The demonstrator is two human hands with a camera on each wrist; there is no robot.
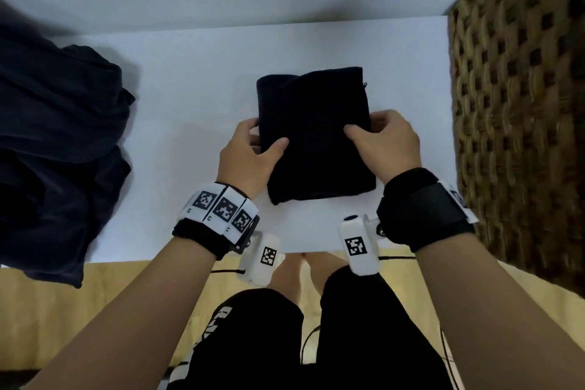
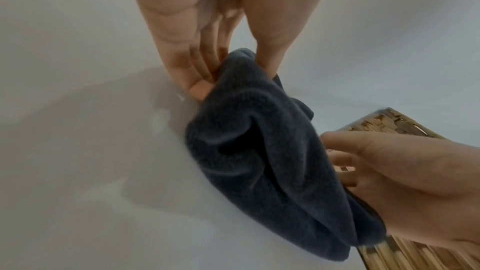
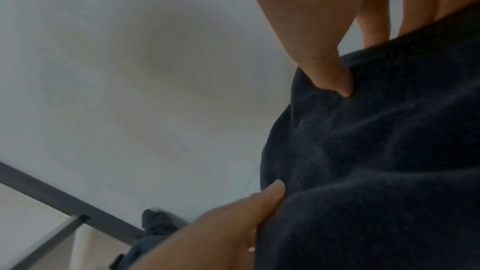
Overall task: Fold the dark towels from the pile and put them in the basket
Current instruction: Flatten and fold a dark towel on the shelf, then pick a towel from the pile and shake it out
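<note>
While your left hand [image 1: 250, 155] and right hand [image 1: 384, 139] pinch the folded towel [image 1: 316, 136] lying on the table [image 1: 196, 98], lift it flat and level toward the basket [image 1: 519, 123] on your right.

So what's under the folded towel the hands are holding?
The white table lies under the folded towel. The left hand and right hand have thumbs on top; fingers curl under its edges, mostly hidden.

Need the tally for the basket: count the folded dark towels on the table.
1: the folded towel, mid-table, gripped by left hand and right hand. The pile at left is unfolded; it may hide others.
</note>
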